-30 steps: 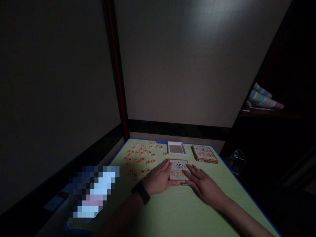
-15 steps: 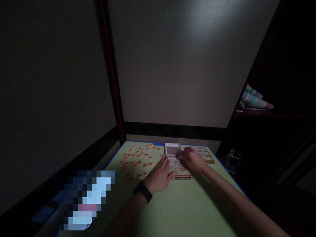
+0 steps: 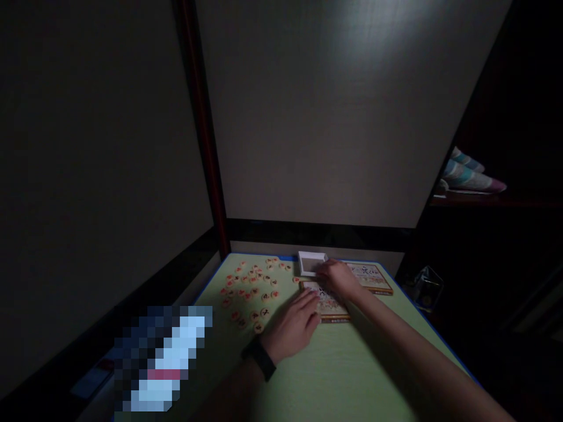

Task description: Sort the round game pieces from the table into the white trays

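Observation:
My left hand (image 3: 294, 326), with a dark band on its wrist, lies with fingers stretched out over the left part of a printed flat box (image 3: 336, 306). My right hand (image 3: 339, 278) has its fingers curled at the right front corner of a shallow white box tray (image 3: 313, 256), pinching its edge; the fingertips are partly hidden. Nothing shows inside the tray. To the left, many round Chinese chess pieces (image 3: 255, 291) with red or dark characters lie scattered. One piece (image 3: 296, 280) sits close to the tray's front left corner.
A second printed flat box (image 3: 368, 278) lies at the table's right rear. The green table (image 3: 303, 381) has a blue edge and meets a wall panel (image 3: 316, 117). At the left is a pixelated bright object (image 3: 169, 357). Folded striped cloth (image 3: 472, 173) rests on a shelf at right.
The white tray has shifted slightly away from the nearer box, with my right hand at its corner. My left hand has slid a little toward me on the box. The view has shifted slightly.

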